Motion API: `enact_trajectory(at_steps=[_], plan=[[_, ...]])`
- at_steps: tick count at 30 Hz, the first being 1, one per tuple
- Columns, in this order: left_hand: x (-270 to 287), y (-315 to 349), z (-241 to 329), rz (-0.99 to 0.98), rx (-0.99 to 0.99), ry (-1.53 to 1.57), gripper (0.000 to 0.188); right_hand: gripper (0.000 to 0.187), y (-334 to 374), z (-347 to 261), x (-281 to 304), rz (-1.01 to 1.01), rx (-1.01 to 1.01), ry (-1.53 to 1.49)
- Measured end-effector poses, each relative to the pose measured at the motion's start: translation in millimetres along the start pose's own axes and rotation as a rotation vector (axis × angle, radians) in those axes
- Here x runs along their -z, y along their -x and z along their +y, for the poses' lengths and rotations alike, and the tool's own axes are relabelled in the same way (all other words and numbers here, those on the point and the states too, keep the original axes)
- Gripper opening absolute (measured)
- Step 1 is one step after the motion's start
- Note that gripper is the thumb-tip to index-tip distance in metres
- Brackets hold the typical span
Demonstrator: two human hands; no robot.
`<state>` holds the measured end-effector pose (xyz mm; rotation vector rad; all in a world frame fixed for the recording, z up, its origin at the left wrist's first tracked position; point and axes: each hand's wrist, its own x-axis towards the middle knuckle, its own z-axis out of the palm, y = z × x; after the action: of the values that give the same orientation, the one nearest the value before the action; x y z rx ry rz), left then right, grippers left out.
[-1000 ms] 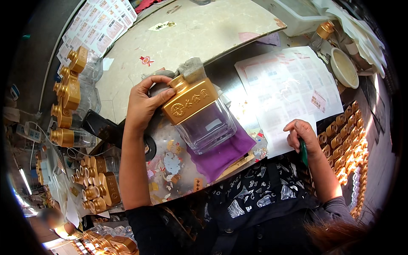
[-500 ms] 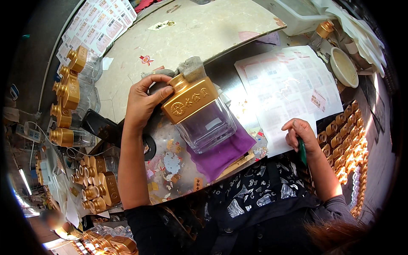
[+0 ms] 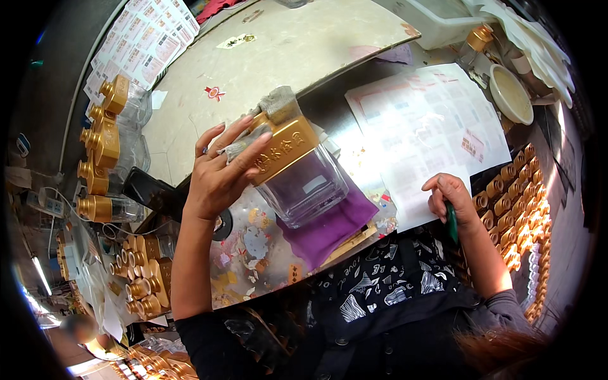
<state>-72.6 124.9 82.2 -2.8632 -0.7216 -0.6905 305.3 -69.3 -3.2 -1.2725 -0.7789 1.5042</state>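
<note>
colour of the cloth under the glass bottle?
Purple. The cloth lies under the square glass bottle that the left hand grips; the head view shows it.

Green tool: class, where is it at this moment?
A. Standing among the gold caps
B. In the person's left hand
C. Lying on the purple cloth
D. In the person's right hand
D: the right hand grips the green tool at the edge of the paper sheet.

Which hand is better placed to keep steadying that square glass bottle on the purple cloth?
Left. The left hand already grips the glass bottle at its gold collar, while the right hand rests apart on the paper sheet, holding a green tool.
</note>
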Motion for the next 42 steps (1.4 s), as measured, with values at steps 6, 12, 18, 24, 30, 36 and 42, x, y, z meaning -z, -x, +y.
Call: enact_trajectory(at_steps=[6, 12, 18, 24, 30, 36, 42], plan=[[-9.4, 14.6, 0.5, 0.137, 0.040, 0.054, 0.042, 0.040, 1.9, 2.6, 1.5, 0.007, -0.006, -0.016], [-12.9, 3.5, 5.2, 0.229, 0.028, 0.040, 0.042, 0.040, 1.1, 1.3, 1.0, 0.004, -0.004, -0.019], [-11.0, -7.5, 10.5, 0.159, 0.071, -0.026, 0.044, 0.039, 5.8, 3.9, 8.1, 0.017, 0.004, -0.036], [-4.1, -11.7, 14.7, -0.027, 0.193, -0.034, 0.053, 0.038, 8.0, 9.5, 16.0, 0.019, -0.005, -0.044], [-6.5, -13.0, 14.8, -0.112, 0.283, -0.003, 0.060, 0.035, 21.3, -3.0, 15.4, 0.047, -0.052, 0.073], [4.1, 52.0, 30.2, 0.433, 0.632, 0.092, 0.058, 0.031, 43.0, -31.4, 82.8, 0.354, 0.086, 0.161], [-24.6, 52.5, 85.6, 0.556, 0.939, 0.269, 0.049, 0.031, 37.6, -12.2, 134.0, 0.615, 0.204, 1.080]])
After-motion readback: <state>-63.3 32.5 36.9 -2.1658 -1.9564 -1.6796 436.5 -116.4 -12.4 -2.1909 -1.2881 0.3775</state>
